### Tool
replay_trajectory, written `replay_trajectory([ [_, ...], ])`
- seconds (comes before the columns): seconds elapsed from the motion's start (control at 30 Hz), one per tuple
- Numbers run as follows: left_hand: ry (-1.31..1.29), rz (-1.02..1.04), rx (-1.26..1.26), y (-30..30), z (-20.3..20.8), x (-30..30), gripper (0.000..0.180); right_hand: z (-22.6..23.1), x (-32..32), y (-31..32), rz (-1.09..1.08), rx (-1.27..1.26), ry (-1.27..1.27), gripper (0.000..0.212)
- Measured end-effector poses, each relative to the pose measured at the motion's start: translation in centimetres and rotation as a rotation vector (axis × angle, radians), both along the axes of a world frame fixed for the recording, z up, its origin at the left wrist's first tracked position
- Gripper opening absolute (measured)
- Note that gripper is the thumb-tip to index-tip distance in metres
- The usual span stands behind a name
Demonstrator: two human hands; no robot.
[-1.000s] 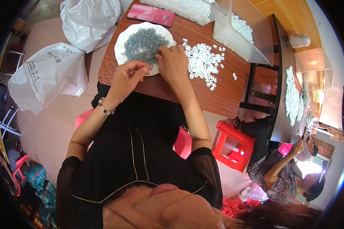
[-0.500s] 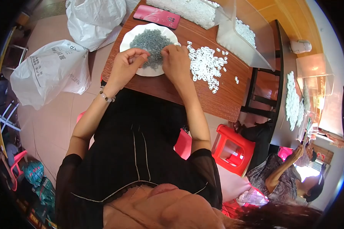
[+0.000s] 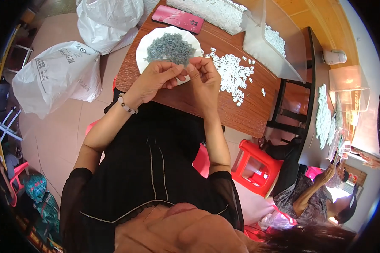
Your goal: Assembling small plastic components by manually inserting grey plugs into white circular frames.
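Grey small parts [image 3: 169,47] fill a white plate [image 3: 144,46] at the near left corner of the wooden tabletop [image 3: 190,99], with loose white pieces [image 3: 232,76] scattered just right of it. Head view: left hand [image 3: 156,78] and right hand [image 3: 204,78] meet over the plate's near rim, fingertips pinched narrow; any held item is too small to tell.

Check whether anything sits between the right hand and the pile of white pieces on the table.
Nothing visible does. The right hand is raised at the plate's near edge, fingertips meeting the left hand, and only bare wooden table lies between it and the white pieces just to its right.
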State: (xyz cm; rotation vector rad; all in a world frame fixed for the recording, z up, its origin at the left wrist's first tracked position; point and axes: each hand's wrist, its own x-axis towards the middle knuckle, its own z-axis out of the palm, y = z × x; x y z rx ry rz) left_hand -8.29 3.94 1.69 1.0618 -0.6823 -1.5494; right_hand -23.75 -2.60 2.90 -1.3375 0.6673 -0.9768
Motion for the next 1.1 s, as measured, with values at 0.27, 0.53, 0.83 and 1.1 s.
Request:
replay_trajectory([
  [0.27,0.125,-0.087,0.093,0.8,-0.4,-0.4,0.021,-0.5,-1.9,1.5,-0.206,-0.487,0.264,0.016],
  [0.53,-0.028,-0.033,0.104,1.2,-0.8,-1.9,0.015,0.8,-8.2,1.8,-0.4,-0.474,0.595,0.008],
  [0.83,-0.104,-0.034,0.051,1.0,-0.5,-3.3,0.016,-2.3,-18.5,-0.3,-0.567,-0.543,1.137,0.013],
  [1.1,-0.179,-0.056,0.074,1.3,-0.8,-3.8,0.016,-3.1,-18.7,-0.8,-0.542,-0.552,1.116,0.013],
])
